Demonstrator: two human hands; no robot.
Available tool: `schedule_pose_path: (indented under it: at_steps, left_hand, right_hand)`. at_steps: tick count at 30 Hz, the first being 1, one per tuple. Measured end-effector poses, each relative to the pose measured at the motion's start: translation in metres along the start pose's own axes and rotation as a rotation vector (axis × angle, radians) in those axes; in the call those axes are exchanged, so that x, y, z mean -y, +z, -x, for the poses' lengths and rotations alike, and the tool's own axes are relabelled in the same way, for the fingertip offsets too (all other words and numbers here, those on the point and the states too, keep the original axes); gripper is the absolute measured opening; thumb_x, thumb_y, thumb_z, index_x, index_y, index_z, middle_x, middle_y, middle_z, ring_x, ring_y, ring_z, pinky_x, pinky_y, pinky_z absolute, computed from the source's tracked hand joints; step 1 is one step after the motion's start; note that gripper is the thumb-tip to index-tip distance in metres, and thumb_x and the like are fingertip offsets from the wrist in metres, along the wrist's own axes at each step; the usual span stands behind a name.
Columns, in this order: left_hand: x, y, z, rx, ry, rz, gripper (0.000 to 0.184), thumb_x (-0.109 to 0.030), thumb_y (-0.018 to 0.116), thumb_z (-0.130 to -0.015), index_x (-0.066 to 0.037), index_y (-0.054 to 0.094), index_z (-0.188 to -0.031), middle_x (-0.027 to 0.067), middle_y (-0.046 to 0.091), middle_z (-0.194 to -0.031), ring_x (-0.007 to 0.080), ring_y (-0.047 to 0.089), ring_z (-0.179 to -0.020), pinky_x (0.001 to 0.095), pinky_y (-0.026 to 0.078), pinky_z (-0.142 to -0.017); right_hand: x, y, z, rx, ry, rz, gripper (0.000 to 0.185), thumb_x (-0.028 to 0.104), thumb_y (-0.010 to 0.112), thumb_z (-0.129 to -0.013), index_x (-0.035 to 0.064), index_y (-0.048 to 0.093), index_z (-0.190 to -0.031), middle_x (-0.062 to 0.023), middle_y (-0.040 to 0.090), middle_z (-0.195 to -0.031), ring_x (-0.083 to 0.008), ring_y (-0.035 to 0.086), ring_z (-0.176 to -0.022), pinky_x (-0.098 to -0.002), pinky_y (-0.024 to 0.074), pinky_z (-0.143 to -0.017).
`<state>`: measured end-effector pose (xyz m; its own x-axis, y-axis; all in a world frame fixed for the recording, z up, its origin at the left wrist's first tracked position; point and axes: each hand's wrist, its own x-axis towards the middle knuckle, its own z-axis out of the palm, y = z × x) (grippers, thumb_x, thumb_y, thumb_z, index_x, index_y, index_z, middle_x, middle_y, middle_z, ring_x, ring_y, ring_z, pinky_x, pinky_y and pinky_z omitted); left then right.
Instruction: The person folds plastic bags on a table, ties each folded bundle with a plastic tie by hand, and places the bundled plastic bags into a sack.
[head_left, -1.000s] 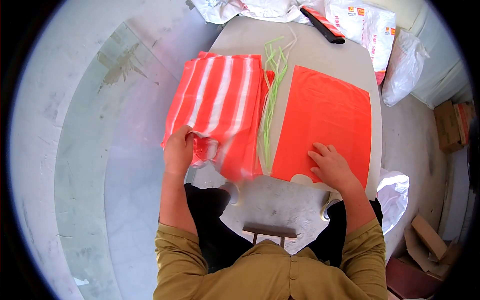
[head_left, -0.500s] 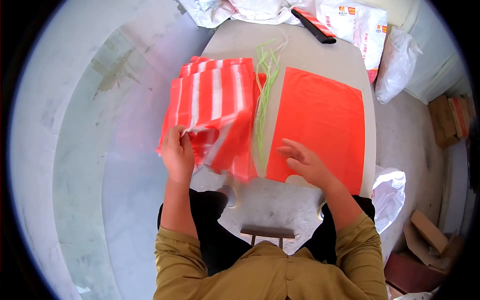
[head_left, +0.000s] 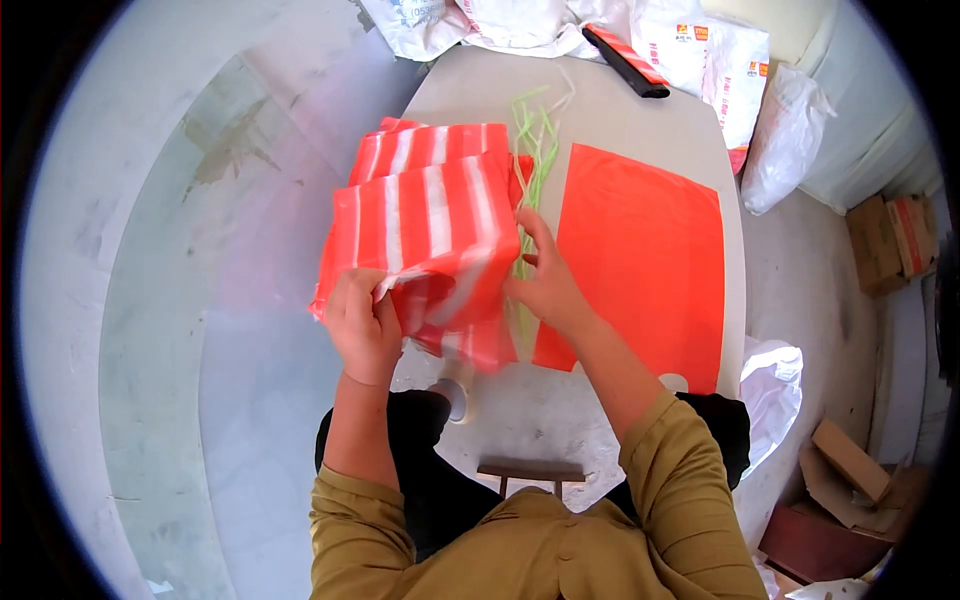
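A pile of red-and-white striped plastic bags (head_left: 418, 215) lies on the left part of the table, its near edge hanging over the side. My left hand (head_left: 362, 325) pinches the near edge of the top bag, lifting it a little so that its folds gape. Beside the pile's right edge is my right hand (head_left: 552, 288), fingers apart, over the light green strips (head_left: 541, 150). Whether its fingertips touch the bag I cannot tell. A flat red plastic sheet (head_left: 645, 260) covers the table's right part, next to my right forearm.
On the pale table (head_left: 480, 85), a black-and-red roll (head_left: 625, 62) lies at the far edge. White printed sacks (head_left: 735, 85) stand behind it. Cardboard boxes (head_left: 880, 240) and a white bag (head_left: 772, 390) are on the right. A small stool (head_left: 530, 470) stands below.
My right hand has moved left from over the red sheet to the striped pile's right edge. My left hand still grips the bag, and the top bag has shifted nearer to me.
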<state>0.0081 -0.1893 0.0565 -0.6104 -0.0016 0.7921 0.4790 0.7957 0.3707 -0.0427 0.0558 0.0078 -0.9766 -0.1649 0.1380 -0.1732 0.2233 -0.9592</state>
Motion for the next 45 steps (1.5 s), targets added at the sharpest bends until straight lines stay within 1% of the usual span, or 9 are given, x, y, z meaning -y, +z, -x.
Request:
schedule_pose_path:
  at_steps: [9, 15, 21, 22, 24, 27, 35, 40, 45]
  left_hand:
    - [-0.017, -0.009, -0.015, -0.177, 0.114, 0.014, 0.027, 0.017, 0.052, -0.085, -0.001, 0.059, -0.105, 0.0151, 0.062, -0.099, 0.0287, 0.060, -0.082, 0.0369, 0.050, -0.076]
    - [-0.071, -0.025, -0.033, -0.239, 0.212, 0.131, 0.019, 0.011, 0.054, -0.090, -0.002, 0.059, -0.103, 0.0151, 0.061, -0.096, 0.0267, 0.061, -0.083, 0.0350, 0.048, -0.074]
    - [-0.162, -0.036, -0.042, -0.047, 0.167, 0.626, 0.012, -0.005, 0.060, -0.101, -0.004, 0.049, -0.096, 0.0130, 0.059, -0.089, 0.0219, 0.063, -0.071, 0.0313, 0.050, -0.060]
    - [-0.167, -0.032, -0.032, -0.011, 0.113, 0.754, 0.020, 0.013, 0.064, -0.083, -0.002, 0.061, -0.096, 0.0154, 0.065, -0.096, 0.0236, 0.065, -0.074, 0.0343, 0.053, -0.060]
    - [-0.193, -0.006, -0.010, 0.098, -0.059, 1.059, 0.019, 0.015, 0.060, -0.084, 0.000, 0.063, -0.096, 0.0156, 0.068, -0.093, 0.0234, 0.066, -0.074, 0.0347, 0.053, -0.063]
    - [-0.220, 0.031, 0.013, 0.407, -0.287, 1.195, 0.018, 0.009, 0.062, -0.091, -0.001, 0.065, -0.106, 0.0149, 0.071, -0.093, 0.0200, 0.068, -0.075, 0.0328, 0.053, -0.062]
    - [-0.228, 0.139, 0.096, 0.654, -1.487, 1.315, 0.012, -0.008, 0.052, -0.104, -0.006, 0.053, -0.116, 0.0072, 0.062, -0.111, 0.0164, 0.064, -0.097, 0.0358, 0.060, -0.084]
    - [-0.197, 0.164, 0.134, 0.744, -1.625, 1.155, 0.019, -0.006, 0.052, -0.103, -0.007, 0.050, -0.122, 0.0074, 0.058, -0.120, 0.0213, 0.065, -0.106, 0.0404, 0.059, -0.091]
    - [-0.197, 0.157, 0.121, 0.793, -1.622, 1.090, 0.026, -0.007, 0.055, -0.102, -0.007, 0.050, -0.128, 0.0066, 0.058, -0.129, 0.0206, 0.064, -0.110, 0.0405, 0.058, -0.091]
  right_hand:
    - [-0.041, 0.014, -0.039, 0.017, -0.408, 0.051, 0.041, -0.006, 0.078, -0.080, 0.0100, 0.066, -0.115, -0.0140, 0.058, -0.141, -0.0293, 0.052, -0.137, -0.0372, 0.0495, -0.106]
    - [-0.007, -0.027, -0.030, 0.042, 0.047, -0.735, 0.018, 0.015, 0.057, -0.101, 0.0035, 0.070, -0.103, -0.0125, 0.069, -0.118, -0.0253, 0.062, -0.118, -0.0368, 0.0499, -0.103]
    - [0.106, -0.195, 0.060, -0.172, -0.464, 0.318, 0.049, 0.044, 0.044, -0.103, 0.0003, 0.066, -0.100, -0.0113, 0.069, -0.105, -0.0216, 0.066, -0.100, -0.0350, 0.0512, -0.090]
    - [0.123, -0.217, 0.077, -0.194, -0.487, 0.424, 0.033, 0.031, 0.053, -0.098, 0.0003, 0.065, -0.097, -0.0105, 0.068, -0.102, -0.0210, 0.065, -0.098, -0.0341, 0.0509, -0.089]
    - [0.155, -0.257, 0.111, -0.218, -0.381, 0.520, 0.010, 0.007, 0.067, -0.086, 0.0009, 0.064, -0.093, -0.0077, 0.066, -0.098, -0.0198, 0.064, -0.094, -0.0329, 0.0506, -0.086]
    - [0.163, -0.304, 0.124, -0.199, -0.213, 0.827, 0.020, -0.004, 0.070, -0.077, 0.0014, 0.067, -0.097, -0.0087, 0.069, -0.093, -0.0255, 0.066, -0.090, -0.0357, 0.0506, -0.081]
    - [0.004, -0.281, -0.018, 0.090, -0.310, 1.275, 0.019, 0.014, 0.049, -0.094, 0.0045, 0.065, -0.093, -0.0173, 0.066, -0.102, -0.0365, 0.064, -0.099, -0.0459, 0.0518, -0.085]
    - [-0.039, -0.164, -0.071, 0.508, -0.166, 1.329, 0.011, 0.005, 0.061, -0.085, 0.0100, 0.070, -0.084, -0.0107, 0.071, -0.103, -0.0303, 0.063, -0.115, -0.0440, 0.0568, -0.089]
    - [-0.045, -0.157, -0.044, 0.122, -0.435, 1.035, 0.037, 0.013, 0.069, -0.087, 0.0132, 0.067, -0.124, -0.0060, 0.059, -0.140, -0.0273, 0.053, -0.132, -0.0391, 0.0519, -0.103]
